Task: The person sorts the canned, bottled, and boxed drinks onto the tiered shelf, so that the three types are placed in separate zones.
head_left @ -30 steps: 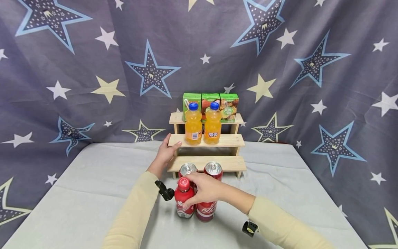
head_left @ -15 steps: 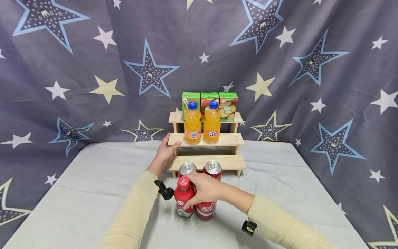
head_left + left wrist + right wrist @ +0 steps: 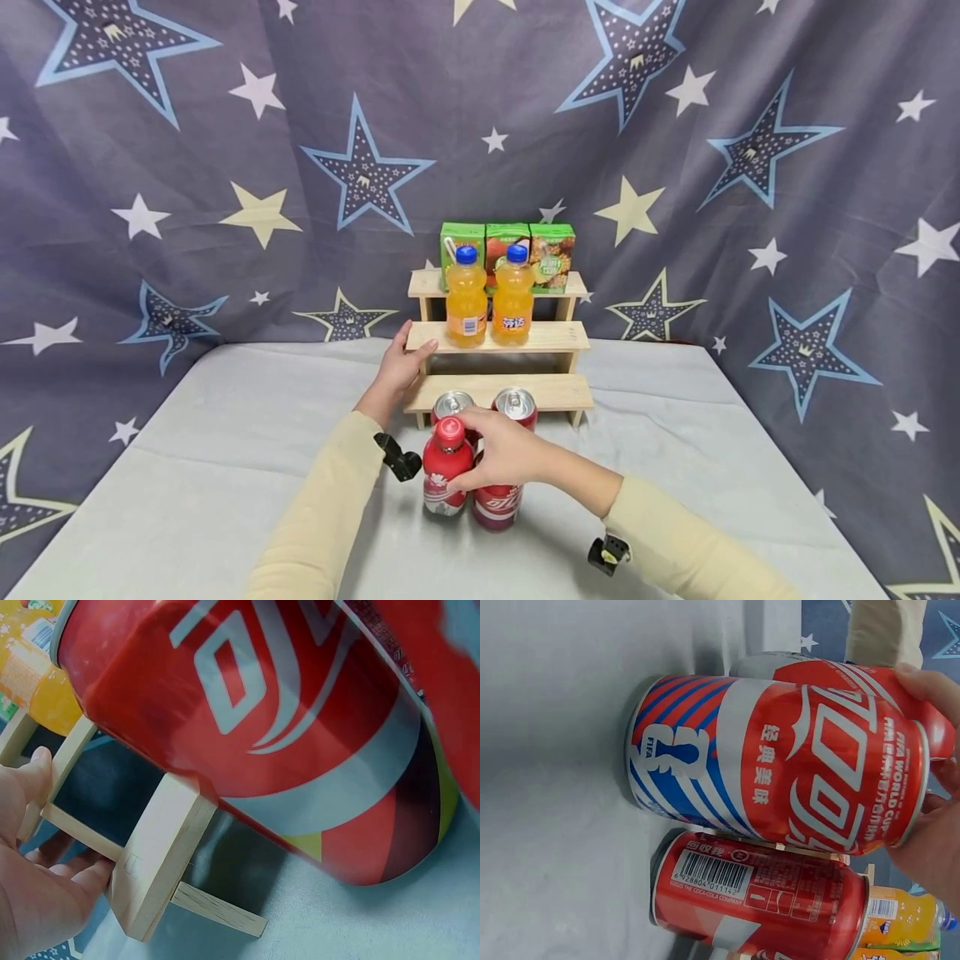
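My left hand grips the left end of the middle step of a three-tier wooden stand, its thumb on top and fingers beneath, as the left wrist view shows. My right hand holds a small red bottle with a red cap, thumb in front and fingers behind. Close beside the bottle stands a red cola can, partly under the right hand. Two more cola cans, a left one and a right one, stand upright before the lowest step. In the right wrist view a can overlaps the bottle.
Two orange drink bottles with blue caps stand on the middle step. Several green juice boxes line the top step. A pale cloth covers the table, and a star-patterned curtain hangs behind.
The red bottle has shifted slightly up and to the right in the head view, with my right hand still holding it. The left hand and the stand keep their places.
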{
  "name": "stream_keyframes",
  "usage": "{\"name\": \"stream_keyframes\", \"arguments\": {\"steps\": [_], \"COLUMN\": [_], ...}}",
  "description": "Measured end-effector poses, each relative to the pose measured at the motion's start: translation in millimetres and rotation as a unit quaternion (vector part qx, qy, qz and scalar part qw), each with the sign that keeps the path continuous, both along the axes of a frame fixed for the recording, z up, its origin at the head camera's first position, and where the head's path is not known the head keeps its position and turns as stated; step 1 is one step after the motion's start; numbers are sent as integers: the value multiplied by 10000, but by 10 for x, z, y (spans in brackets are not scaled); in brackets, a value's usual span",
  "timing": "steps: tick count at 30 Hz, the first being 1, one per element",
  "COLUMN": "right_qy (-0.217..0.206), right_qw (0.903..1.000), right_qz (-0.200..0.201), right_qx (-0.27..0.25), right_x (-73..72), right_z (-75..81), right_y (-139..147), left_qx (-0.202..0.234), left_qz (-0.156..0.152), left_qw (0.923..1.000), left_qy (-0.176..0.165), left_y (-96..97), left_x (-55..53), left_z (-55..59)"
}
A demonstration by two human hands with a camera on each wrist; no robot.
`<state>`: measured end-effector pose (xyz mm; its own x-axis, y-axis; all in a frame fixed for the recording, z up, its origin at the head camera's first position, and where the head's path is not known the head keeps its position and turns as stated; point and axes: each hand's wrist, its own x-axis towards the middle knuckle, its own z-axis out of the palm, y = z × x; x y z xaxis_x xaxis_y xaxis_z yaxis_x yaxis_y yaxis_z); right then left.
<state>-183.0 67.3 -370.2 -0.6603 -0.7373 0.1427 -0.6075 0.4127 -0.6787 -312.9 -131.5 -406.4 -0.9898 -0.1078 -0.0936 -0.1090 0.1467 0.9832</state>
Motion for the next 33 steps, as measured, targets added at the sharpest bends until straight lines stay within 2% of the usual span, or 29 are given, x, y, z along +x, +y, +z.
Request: {"name": "stream_keyframes", "arguments": {"steps": [5, 8, 16, 24, 33], "right_qy": [-544, -659, -1514, -1736, -1796], "right_qw": [9974, 9952, 9784, 9680, 9645], "right_qz": [-211, -297, -449, -717, -596], "right_qx": [-420, -662, -1336, -1665, -1840], "right_x": [27, 48, 102, 151, 221], "right_z": [26, 29, 37, 81, 182], "right_y": [17, 11, -37, -37, 11], "left_qx": [-21, -39, -128, -214, -190], "left_qz": [41, 57, 64, 20, 5], "left_qw": [10000, 10000, 9999, 9997, 9998], "left_qy": [23, 8, -78, -104, -104], "left_y": [-1, -1, -2, -3, -11], "left_x": [-13, -23, -30, -19, -31], "left_z": [1, -3, -5, 5, -1]}}
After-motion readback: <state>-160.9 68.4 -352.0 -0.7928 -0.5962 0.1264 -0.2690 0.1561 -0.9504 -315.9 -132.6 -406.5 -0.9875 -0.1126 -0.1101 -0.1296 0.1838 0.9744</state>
